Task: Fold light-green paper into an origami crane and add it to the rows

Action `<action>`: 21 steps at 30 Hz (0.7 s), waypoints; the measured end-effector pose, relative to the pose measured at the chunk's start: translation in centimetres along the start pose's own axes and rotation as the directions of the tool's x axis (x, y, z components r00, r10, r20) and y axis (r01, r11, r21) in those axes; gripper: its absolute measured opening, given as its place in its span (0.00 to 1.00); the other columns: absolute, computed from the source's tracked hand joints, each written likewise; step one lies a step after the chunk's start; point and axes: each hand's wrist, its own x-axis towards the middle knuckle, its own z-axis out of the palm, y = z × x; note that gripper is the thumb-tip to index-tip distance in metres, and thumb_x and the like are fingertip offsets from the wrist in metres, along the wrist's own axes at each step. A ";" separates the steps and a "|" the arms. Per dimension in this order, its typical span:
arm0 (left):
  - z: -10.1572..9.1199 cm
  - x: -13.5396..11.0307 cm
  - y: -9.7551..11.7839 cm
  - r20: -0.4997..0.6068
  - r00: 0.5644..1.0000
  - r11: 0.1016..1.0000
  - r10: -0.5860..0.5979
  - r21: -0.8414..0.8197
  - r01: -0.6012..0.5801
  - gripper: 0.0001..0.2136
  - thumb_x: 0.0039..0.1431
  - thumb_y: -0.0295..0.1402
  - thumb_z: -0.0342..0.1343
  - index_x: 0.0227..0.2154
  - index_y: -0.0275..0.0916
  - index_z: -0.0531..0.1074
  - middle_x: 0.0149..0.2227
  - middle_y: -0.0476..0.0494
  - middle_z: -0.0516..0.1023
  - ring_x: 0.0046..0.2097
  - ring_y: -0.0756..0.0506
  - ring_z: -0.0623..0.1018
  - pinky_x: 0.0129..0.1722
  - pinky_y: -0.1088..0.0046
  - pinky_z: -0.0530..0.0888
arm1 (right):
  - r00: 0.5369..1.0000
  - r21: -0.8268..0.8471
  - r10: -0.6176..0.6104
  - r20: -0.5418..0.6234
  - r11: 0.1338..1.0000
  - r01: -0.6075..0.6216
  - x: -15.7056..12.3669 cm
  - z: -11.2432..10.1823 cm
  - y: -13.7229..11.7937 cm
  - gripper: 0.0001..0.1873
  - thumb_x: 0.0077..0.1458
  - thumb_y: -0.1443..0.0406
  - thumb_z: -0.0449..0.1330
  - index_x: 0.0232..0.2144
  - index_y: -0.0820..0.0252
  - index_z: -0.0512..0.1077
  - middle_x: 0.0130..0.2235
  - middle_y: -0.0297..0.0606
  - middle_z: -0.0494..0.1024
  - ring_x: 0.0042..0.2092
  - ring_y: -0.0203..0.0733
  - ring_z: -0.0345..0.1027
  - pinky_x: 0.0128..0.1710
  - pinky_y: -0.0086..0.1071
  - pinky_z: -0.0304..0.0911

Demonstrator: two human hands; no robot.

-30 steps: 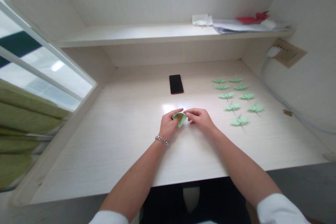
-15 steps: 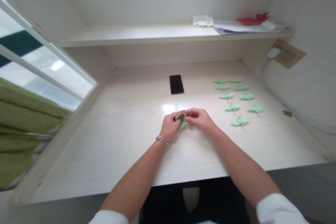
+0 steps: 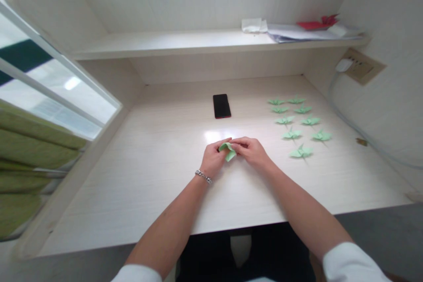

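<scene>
A small piece of folded green paper [image 3: 230, 154] is held between my two hands, low over the middle of the desk. My left hand [image 3: 212, 158] grips its left side, with a chain bracelet [image 3: 203, 176] on that wrist. The fingers of my right hand [image 3: 251, 150] pinch the paper's right edge. Part of the paper is hidden behind the fingers, and its exact folds are too small to tell. To the right of my hands, several green paper cranes [image 3: 301, 153] stand in two rough columns.
A black phone [image 3: 221, 106] lies on the desk [image 3: 148, 150] beyond my hands. Papers [image 3: 297, 33], a red paper item and a white packet rest on the shelf [image 3: 165, 43]. A cable [image 3: 340, 112] runs from the wall socket [image 3: 363, 68] down the right side. A green curtain [image 3: 33, 167] hangs at left.
The green paper has been turned and spread, so more of its face shows between my hands. My right fingers have closed in on its edge. The cranes and phone have stayed put.
</scene>
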 end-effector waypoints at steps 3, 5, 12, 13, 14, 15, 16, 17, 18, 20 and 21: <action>-0.1 0.0 -0.2 -0.009 1.000 0.999 -0.027 -0.017 0.027 0.18 0.46 0.31 0.61 0.43 0.38 0.77 0.46 0.39 0.78 0.45 0.40 0.77 0.44 0.64 0.74 | 0.992 0.198 0.084 0.089 0.975 -0.101 0.2 -0.3 0.4 0.17 0.46 0.56 0.64 0.37 0.59 0.78 0.36 0.39 0.79 0.34 0.40 0.72 0.35 0.34 0.67; -0.1 0.0 -0.2 -0.005 0.999 0.998 -0.046 -0.034 0.046 0.18 0.46 0.30 0.61 0.43 0.38 0.77 0.46 0.39 0.78 0.45 0.40 0.77 0.45 0.63 0.74 | 0.985 0.273 0.114 0.129 0.951 -0.145 0.2 -0.5 0.5 0.17 0.45 0.58 0.65 0.38 0.60 0.78 0.35 0.39 0.79 0.34 0.40 0.72 0.37 0.35 0.68; -0.1 -0.1 -0.1 0.002 0.999 0.997 -0.054 -0.049 0.054 0.18 0.45 0.29 0.62 0.43 0.37 0.77 0.47 0.38 0.78 0.45 0.40 0.78 0.45 0.63 0.74 | 0.967 0.339 0.107 0.231 0.923 -0.183 0.0 -0.9 0.3 0.18 0.43 0.62 0.67 0.39 0.61 0.77 0.36 0.40 0.79 0.34 0.38 0.71 0.38 0.34 0.66; -0.1 -0.1 0.0 0.007 0.999 0.998 -0.049 -0.037 0.049 0.18 0.45 0.29 0.62 0.43 0.37 0.77 0.47 0.38 0.77 0.45 0.40 0.78 0.45 0.63 0.74 | 0.966 0.339 0.103 0.236 0.923 -0.181 0.0 -1.0 0.3 0.19 0.42 0.62 0.67 0.39 0.62 0.77 0.36 0.40 0.79 0.34 0.38 0.71 0.38 0.34 0.66; -0.1 -0.1 0.0 0.010 0.999 0.999 -0.040 -0.019 0.040 0.18 0.46 0.30 0.61 0.43 0.37 0.77 0.47 0.38 0.77 0.45 0.40 0.78 0.45 0.63 0.74 | 0.966 0.336 0.102 0.236 0.925 -0.179 0.0 -1.0 0.3 0.19 0.41 0.62 0.67 0.39 0.62 0.77 0.36 0.40 0.79 0.34 0.38 0.71 0.38 0.34 0.66; -0.1 -0.1 0.1 0.012 1.000 1.000 -0.028 0.003 0.028 0.18 0.46 0.30 0.61 0.43 0.38 0.77 0.47 0.39 0.77 0.45 0.40 0.78 0.45 0.64 0.74 | 0.967 0.330 0.104 0.230 0.927 -0.178 0.1 -1.0 0.4 0.20 0.41 0.62 0.68 0.39 0.62 0.77 0.35 0.40 0.79 0.33 0.38 0.71 0.38 0.34 0.66; -0.1 -0.1 0.2 0.015 1.000 1.000 -0.014 0.027 0.014 0.18 0.46 0.30 0.61 0.43 0.38 0.77 0.47 0.39 0.78 0.45 0.40 0.78 0.45 0.64 0.74 | 0.969 0.323 0.107 0.221 0.930 -0.177 0.1 -1.0 0.4 0.20 0.40 0.62 0.68 0.39 0.62 0.77 0.35 0.40 0.79 0.34 0.38 0.71 0.37 0.34 0.66; -0.1 -0.2 0.4 0.020 1.000 0.999 0.002 0.051 -0.003 0.17 0.47 0.31 0.61 0.43 0.38 0.77 0.46 0.40 0.78 0.45 0.41 0.78 0.45 0.65 0.73 | 0.972 0.311 0.109 0.209 0.935 -0.172 0.2 -1.0 0.4 0.21 0.39 0.62 0.69 0.39 0.63 0.77 0.35 0.40 0.79 0.34 0.38 0.71 0.37 0.34 0.66; -0.1 -0.2 0.5 0.028 0.999 0.997 0.019 0.073 -0.021 0.17 0.47 0.31 0.61 0.43 0.38 0.77 0.45 0.40 0.79 0.45 0.41 0.78 0.46 0.65 0.73 | 0.975 0.296 0.109 0.195 0.941 -0.164 0.2 -1.0 0.4 0.22 0.38 0.62 0.69 0.39 0.63 0.77 0.34 0.39 0.79 0.34 0.39 0.71 0.37 0.34 0.66; -0.1 -0.3 0.7 0.053 0.997 0.991 0.055 0.117 -0.061 0.16 0.48 0.32 0.61 0.42 0.37 0.77 0.43 0.41 0.79 0.44 0.42 0.78 0.46 0.66 0.73 | 0.982 0.255 0.100 0.161 0.957 -0.139 0.3 -0.9 0.4 0.22 0.38 0.61 0.69 0.38 0.63 0.77 0.33 0.39 0.79 0.34 0.39 0.71 0.35 0.33 0.66; -0.1 -0.3 0.7 0.063 0.996 0.987 0.070 0.139 -0.078 0.16 0.48 0.32 0.61 0.43 0.37 0.77 0.43 0.41 0.80 0.44 0.42 0.78 0.46 0.67 0.72 | 0.985 0.233 0.092 0.143 0.965 -0.124 0.4 -0.8 0.4 0.21 0.38 0.60 0.69 0.37 0.63 0.77 0.32 0.39 0.78 0.33 0.39 0.71 0.34 0.32 0.65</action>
